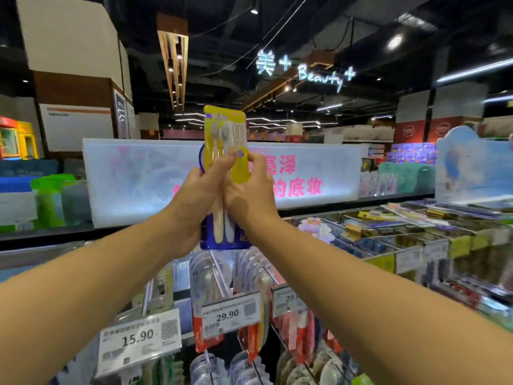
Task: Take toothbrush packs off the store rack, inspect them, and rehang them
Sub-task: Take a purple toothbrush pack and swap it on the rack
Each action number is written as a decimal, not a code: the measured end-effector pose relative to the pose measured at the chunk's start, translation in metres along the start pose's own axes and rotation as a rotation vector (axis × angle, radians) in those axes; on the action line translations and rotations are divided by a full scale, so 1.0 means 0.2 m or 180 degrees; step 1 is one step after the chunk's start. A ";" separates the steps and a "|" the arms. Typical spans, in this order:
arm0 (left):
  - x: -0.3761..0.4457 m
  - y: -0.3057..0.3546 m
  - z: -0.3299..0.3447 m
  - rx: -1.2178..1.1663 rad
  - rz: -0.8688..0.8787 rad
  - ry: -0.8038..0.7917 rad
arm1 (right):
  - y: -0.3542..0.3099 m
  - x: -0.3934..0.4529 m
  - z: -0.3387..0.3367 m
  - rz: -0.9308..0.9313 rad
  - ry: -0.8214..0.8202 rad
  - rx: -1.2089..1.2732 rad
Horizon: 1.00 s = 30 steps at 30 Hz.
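I hold a yellow and blue toothbrush pack (225, 129) upright in front of me, well above the rack. Two pale toothbrushes show through its clear blister. My left hand (198, 197) grips the pack's left side at mid height. My right hand (251, 190) grips its right side, thumb across the front. Both hands cover the pack's middle. Below hangs the store rack (222, 276) with rows of more toothbrush packs on metal hooks.
Price tags reading 15.90 (138, 340) and 29.90 (230, 314) clip to the hook ends. A lit white sign panel (133, 173) stands behind the rack top. More hooks with packs run off to the right (402, 234).
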<state>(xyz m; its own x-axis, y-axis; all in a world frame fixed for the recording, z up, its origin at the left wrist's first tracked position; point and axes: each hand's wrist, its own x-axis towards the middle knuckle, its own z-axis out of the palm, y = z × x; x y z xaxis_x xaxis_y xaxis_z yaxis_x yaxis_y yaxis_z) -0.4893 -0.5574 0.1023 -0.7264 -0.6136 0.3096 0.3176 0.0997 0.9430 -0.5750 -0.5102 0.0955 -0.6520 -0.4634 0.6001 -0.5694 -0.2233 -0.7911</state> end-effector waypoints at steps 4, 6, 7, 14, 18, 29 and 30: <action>0.01 -0.03 0.05 0.0140 0.0170 0.0407 | -0.04 0.01 0.01 0.0428 -0.0133 0.0554; 0.03 -0.05 0.06 0.0238 0.0294 0.0549 | -0.04 0.03 0.00 0.0483 -0.0115 0.0635; 0.05 -0.05 0.07 0.0325 0.0348 0.0566 | -0.03 0.04 -0.02 0.0512 -0.0105 0.0700; 0.14 -0.12 0.11 0.0211 0.0128 -0.0055 | 0.07 0.08 -0.19 0.0574 -0.0187 0.0980; 0.21 -0.19 0.18 0.0295 0.0192 0.0049 | 0.06 0.07 -0.31 0.0718 -0.0182 0.0711; 0.26 -0.23 0.25 0.0237 -0.0176 0.0122 | 0.44 0.20 -0.78 0.1895 -0.0350 -0.2433; 0.26 -0.23 0.26 0.0261 -0.0140 0.0146 | 0.46 0.20 -0.78 0.1904 -0.0467 -0.2639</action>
<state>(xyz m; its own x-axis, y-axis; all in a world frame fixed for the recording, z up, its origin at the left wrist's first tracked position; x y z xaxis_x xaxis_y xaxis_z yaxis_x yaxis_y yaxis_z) -0.5730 -0.5537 0.0810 -0.7092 -0.6538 0.2636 0.2339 0.1346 0.9629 -0.7314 -0.4152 0.0659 -0.9062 -0.4168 0.0709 -0.3745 0.7136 -0.5921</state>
